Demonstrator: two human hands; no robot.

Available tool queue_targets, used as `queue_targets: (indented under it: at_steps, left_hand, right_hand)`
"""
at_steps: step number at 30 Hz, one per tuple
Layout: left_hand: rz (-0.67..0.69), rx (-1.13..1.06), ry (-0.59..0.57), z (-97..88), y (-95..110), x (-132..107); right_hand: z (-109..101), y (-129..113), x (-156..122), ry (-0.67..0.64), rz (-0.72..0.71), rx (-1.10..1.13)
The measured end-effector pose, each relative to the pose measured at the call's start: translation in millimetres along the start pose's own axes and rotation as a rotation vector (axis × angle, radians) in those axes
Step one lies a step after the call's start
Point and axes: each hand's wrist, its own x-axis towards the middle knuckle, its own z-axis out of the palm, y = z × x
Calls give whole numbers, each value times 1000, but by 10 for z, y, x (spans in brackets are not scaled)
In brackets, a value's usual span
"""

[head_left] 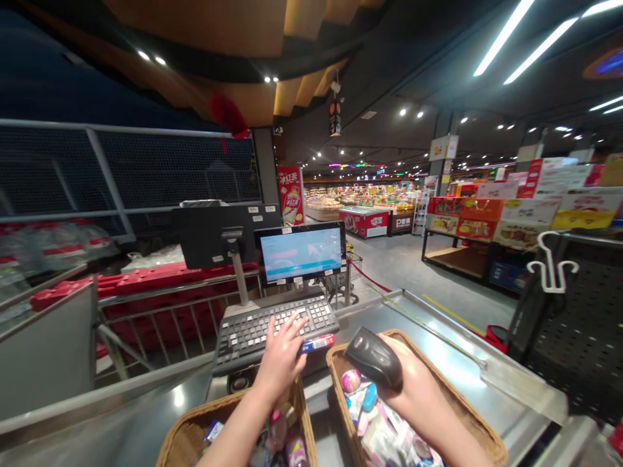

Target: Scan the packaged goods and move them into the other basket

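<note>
My left hand reaches over the black keyboard with its fingers stretched onto the keys. A small blue, white and red packet sticks out to the right from beside its thumb, seemingly tucked in that hand. My right hand is wrapped round a black barcode scanner, held above the right wicker basket. Small colourful packaged goods fill that basket. Below my left forearm, the left wicker basket contains more small packages, partly hidden by the arm.
A lit monitor stands behind the keyboard, with a second dark screen to its left. The metal counter extends right. Metal railings run along the left; a white hook hangs on a black rack at right.
</note>
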Motion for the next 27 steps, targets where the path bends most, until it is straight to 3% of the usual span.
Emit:
queue_targets:
  at_steps: [7,17,27]
  left_hand:
    - [-38,69,11,-258,-165,-111]
    - [-22,122,98,-525,-310,-62]
    - [1,157,112,-664,-329,-149]
  right_hand:
    - [144,-186,111,-3,-53,-37]
    - [313,-562,196,-63,-48,21]
    - [367,-644,135,-73,-48,45]
